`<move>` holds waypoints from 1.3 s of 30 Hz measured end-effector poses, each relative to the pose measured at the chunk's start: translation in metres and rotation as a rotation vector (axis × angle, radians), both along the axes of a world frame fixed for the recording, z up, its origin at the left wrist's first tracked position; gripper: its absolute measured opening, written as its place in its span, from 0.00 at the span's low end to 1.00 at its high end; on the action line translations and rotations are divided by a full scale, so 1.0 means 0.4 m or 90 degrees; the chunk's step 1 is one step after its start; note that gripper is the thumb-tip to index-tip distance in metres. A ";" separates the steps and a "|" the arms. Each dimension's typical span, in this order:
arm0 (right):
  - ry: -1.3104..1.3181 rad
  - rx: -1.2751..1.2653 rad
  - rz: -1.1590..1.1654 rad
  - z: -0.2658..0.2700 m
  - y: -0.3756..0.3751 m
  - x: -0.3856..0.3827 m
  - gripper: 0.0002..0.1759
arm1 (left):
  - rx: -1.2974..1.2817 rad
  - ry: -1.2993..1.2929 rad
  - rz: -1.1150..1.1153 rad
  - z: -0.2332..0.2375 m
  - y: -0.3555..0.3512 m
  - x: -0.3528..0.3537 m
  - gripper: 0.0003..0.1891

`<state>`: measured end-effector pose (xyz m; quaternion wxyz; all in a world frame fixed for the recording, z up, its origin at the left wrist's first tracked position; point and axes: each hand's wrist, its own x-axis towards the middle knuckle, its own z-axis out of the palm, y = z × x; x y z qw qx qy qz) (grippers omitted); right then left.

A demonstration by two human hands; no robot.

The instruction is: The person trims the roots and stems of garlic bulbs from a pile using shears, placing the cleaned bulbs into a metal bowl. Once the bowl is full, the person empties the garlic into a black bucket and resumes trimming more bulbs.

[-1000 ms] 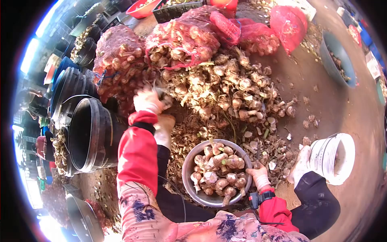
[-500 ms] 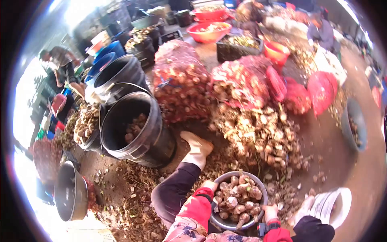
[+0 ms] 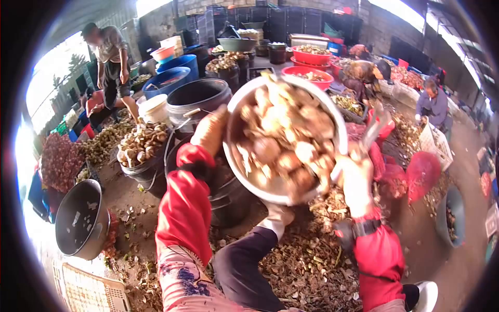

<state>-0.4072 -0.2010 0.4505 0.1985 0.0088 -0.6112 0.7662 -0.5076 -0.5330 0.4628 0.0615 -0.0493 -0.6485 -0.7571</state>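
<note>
Bowl (image 3: 262, 193) lifted off ground, tilted | left hand (image 3: 210, 130), right hand (image 3: 356, 179) on rim

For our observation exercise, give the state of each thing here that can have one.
metal bowl: raised, tilted, full of garlic bulbs
left hand: gloved, gripping bowl rim
right hand: gloved, gripping bowl rim
black bucket: heaped with bulbs
grey basin: tilted, nearly empty

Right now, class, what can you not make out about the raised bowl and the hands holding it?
Head view, metal bowl: bulbs inside are motion-blurred.
Left hand: fingers hidden behind the bowl's rim.
Right hand: blurred; the thin thing it holds is unclear.
Black bucket: mostly hidden by bowl and left sleeve; contents unseen.
</note>
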 end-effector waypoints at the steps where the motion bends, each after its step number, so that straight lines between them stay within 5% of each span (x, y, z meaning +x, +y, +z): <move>1: 0.022 0.040 -0.017 0.062 -0.084 -0.017 0.16 | 0.049 -0.027 0.038 0.034 -0.090 -0.018 0.20; 2: 0.072 0.076 -0.038 0.069 -0.153 -0.073 0.14 | 0.072 -0.016 0.118 0.058 -0.143 -0.010 0.24; 3: 0.202 -0.125 0.133 0.046 -0.235 -0.142 0.10 | 0.096 -0.003 0.198 0.084 -0.191 0.000 0.29; 4: 0.293 -0.082 0.068 0.022 -0.310 -0.194 0.10 | 0.124 0.033 0.233 0.060 -0.265 -0.012 0.36; 6: 0.237 -0.108 0.235 0.020 -0.432 -0.168 0.13 | 0.076 0.076 0.221 0.004 -0.318 0.053 0.37; 9: 0.422 0.468 -0.102 -0.070 -0.509 -0.232 0.11 | 0.035 0.077 0.150 -0.146 -0.378 0.132 0.32; 12: 0.418 0.560 -0.088 -0.102 -0.539 -0.250 0.09 | -0.234 0.136 0.179 -0.455 -0.510 0.132 0.32; 14: 0.451 0.408 -0.113 -0.114 -0.532 -0.269 0.12 | -0.194 -0.056 0.246 -0.393 -0.407 0.206 0.27; 15: 0.443 0.335 -0.115 -0.103 -0.527 -0.274 0.13 | -0.167 0.049 0.200 -0.427 -0.417 0.177 0.30; 17: 0.355 0.154 -0.043 -0.097 -0.475 -0.288 0.14 | -0.151 0.052 0.192 -0.450 -0.383 0.172 0.29; 20: 0.284 0.053 -0.029 -0.103 -0.278 -0.240 0.14 | -0.593 0.117 0.226 -0.393 -0.349 0.210 0.21; 23: 0.208 0.169 -0.152 -0.059 -0.045 -0.008 0.21 | -0.519 0.153 0.159 -0.386 -0.320 0.203 0.17; 27: -0.093 0.037 -0.249 -0.155 0.237 0.310 0.16 | -0.657 0.038 0.220 -0.432 -0.308 0.184 0.27; 29: -0.070 0.037 -0.355 -0.273 0.325 0.437 0.12 | -0.926 0.006 0.345 -0.404 -0.241 0.187 0.28; 31: -0.261 0.055 -0.485 -0.424 0.392 0.576 0.12 | -0.889 0.085 0.350 -0.445 -0.170 0.158 0.28; 33: -0.350 -0.194 -0.500 -0.645 0.421 0.706 0.14 | -0.846 0.282 0.224 -0.441 -0.013 0.162 0.27; 35: -0.494 -0.126 -0.472 -0.804 0.376 0.833 0.15 | -0.971 0.266 0.160 -0.395 0.198 0.199 0.24; 37: -0.630 -0.175 -0.336 -0.951 0.328 0.937 0.19 | -0.729 0.206 -0.055 -0.463 0.363 0.181 0.24; 39: -0.692 -0.113 -0.219 -1.002 0.295 0.989 0.19 | -0.901 0.368 -0.187 -0.470 0.566 0.237 0.24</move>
